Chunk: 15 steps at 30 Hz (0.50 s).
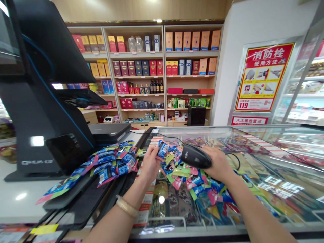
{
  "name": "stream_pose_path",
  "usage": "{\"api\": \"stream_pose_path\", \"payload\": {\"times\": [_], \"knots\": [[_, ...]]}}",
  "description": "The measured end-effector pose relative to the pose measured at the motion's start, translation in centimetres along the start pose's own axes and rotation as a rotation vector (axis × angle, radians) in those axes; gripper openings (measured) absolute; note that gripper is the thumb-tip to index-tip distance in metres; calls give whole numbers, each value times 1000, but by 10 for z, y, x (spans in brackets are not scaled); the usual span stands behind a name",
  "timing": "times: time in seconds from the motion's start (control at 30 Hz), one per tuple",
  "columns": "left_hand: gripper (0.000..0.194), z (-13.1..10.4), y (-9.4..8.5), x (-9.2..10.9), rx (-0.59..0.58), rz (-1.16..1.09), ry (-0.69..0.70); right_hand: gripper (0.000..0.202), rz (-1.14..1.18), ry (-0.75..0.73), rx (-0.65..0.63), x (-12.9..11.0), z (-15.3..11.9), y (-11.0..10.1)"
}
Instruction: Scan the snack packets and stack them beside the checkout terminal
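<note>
Between its fingers my left hand (pixel 150 162) pinches a small blue snack packet (pixel 162 149), its barcode side turned toward the scanner. My right hand (pixel 219 164) is wrapped round the handle of a black barcode scanner (pixel 194 156), whose head points left at the packet, a short gap away. Under both hands, a loose heap of blue, pink and green snack packets (pixel 196 182) lies on the glass top of a freezer (pixel 174 209). Left of my left hand, another pile of the same kind of packets (pixel 108 163) rests on dark flat equipment on the counter.
A black checkout terminal (pixel 45 101) with screens stands at the left on a white counter (pixel 15 199). The scanner's cable (pixel 234 155) curls over the glass. Shelves (pixel 164 55) of boxed bottles line the back wall. A red and yellow poster (pixel 264 77) hangs at the right.
</note>
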<state>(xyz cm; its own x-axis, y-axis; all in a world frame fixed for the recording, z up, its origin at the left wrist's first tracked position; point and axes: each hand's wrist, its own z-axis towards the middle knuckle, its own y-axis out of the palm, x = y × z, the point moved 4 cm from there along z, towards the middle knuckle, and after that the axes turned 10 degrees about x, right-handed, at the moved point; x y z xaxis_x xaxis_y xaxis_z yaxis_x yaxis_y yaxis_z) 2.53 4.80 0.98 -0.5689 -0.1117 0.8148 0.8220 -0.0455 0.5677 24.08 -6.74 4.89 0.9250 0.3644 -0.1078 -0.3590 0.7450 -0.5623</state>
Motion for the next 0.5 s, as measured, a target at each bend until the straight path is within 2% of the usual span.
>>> {"api": "stream_pose_path", "payload": {"times": [0.23, 0.5], "knots": [[35, -5, 4, -3, -30, 23, 11, 7, -27, 23, -61, 0, 0, 2], [36, -6, 4, -3, -45, 80, 44, 14, -13, 48, -92, 0, 0, 3]]}}
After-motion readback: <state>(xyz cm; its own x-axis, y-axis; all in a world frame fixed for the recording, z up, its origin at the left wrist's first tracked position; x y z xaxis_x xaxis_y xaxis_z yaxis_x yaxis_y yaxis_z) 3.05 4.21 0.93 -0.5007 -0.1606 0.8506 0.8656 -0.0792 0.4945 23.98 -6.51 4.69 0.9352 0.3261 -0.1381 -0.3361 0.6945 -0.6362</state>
